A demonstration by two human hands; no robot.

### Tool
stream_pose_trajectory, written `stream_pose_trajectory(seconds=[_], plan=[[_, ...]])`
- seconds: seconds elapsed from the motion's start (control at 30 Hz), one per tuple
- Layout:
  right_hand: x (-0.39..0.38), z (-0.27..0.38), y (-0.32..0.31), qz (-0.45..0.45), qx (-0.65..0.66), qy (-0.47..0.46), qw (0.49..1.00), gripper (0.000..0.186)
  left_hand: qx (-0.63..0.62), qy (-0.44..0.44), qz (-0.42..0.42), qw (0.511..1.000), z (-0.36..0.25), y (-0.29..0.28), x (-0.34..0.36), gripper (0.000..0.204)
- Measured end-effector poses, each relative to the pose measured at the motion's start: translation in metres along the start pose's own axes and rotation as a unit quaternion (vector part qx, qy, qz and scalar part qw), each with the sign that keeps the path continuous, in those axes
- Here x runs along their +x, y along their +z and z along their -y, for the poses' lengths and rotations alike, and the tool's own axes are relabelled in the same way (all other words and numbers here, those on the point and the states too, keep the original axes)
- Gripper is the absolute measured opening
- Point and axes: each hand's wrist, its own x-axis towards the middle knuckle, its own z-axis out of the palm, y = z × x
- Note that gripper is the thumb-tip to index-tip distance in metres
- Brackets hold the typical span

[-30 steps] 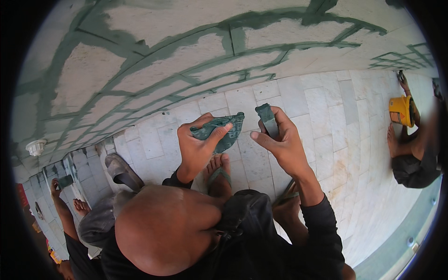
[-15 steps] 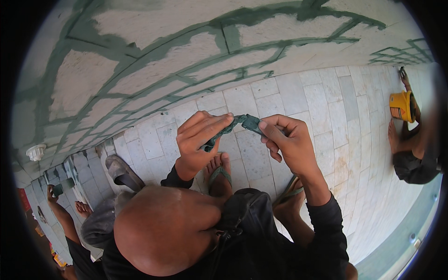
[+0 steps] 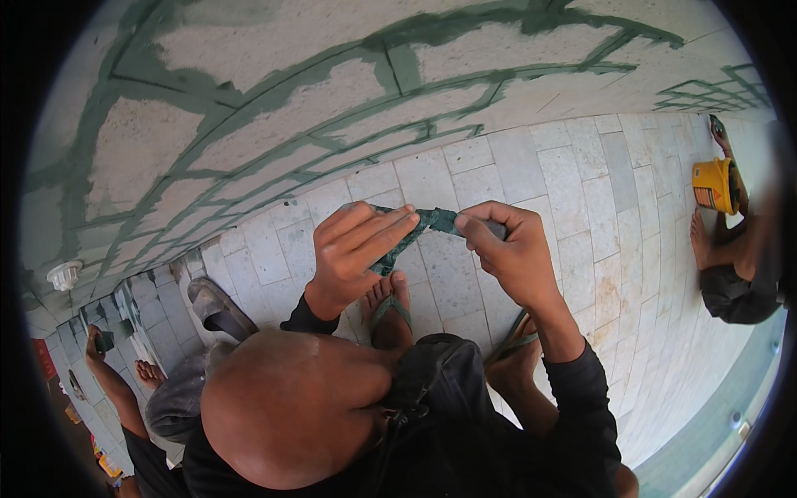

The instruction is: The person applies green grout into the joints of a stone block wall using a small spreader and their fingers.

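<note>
My left hand (image 3: 353,245) is closed, fingers bent over a dark green, paste-coated piece (image 3: 400,256) that sticks out below its fingertips; most of that piece is hidden. Thumb and fingers of my right hand (image 3: 516,249) pinch a small flat scraper (image 3: 444,220) smeared with green paste, its dark end showing behind the thumb. The scraper's far end meets the coated piece by my left fingertips. Both hands are raised over the tiled floor, above my sandalled foot (image 3: 388,311).
Green grout lines mark the pale stone wall (image 3: 324,104) ahead. At far right, another person reaches to the wall beside a yellow bucket (image 3: 712,186). At left, a co-worker's hand (image 3: 97,349) holds a flat green tool. A grey shoe (image 3: 217,307) rests on the floor.
My right hand has shifted slightly left, bringing the scraper closer to my left fingers. The green piece under my left hand shows at a different angle. The left co-worker's tool has turned.
</note>
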Motion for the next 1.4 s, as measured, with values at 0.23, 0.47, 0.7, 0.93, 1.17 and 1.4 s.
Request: stream_pose_trajectory(seconds=[0.23,0.47,0.7,0.93,1.17,1.4], plan=[[0.000,-0.004,0.005,-0.028,-0.055,-0.050,0.997,0.018,0.024,-0.003,0.006,1.000,-0.002,0.000,0.001,0.053],[-0.006,-0.006,0.015,-0.055,-0.060,-0.074,0.994,0.017,0.031,-0.041,0.007,0.999,-0.002,0.006,-0.010,0.051],[0.002,-0.007,0.009,0.020,0.059,0.040,0.997,0.024,0.001,-0.067,-0.041,0.997,-0.005,0.008,-0.012,0.053],[0.014,0.006,-0.009,0.077,0.304,-0.065,0.947,0.027,-0.108,-0.178,-0.107,0.972,-0.001,0.033,-0.030,0.036],[0.001,0.058,-0.035,0.104,0.365,-0.215,0.900,0.024,-0.289,-0.367,-0.094,0.879,0.019,0.113,-0.082,0.018],[-0.027,0.130,-0.045,0.089,0.297,-0.362,0.879,0.030,-0.337,-0.366,-0.037,0.867,0.019,0.157,-0.131,0.022]])
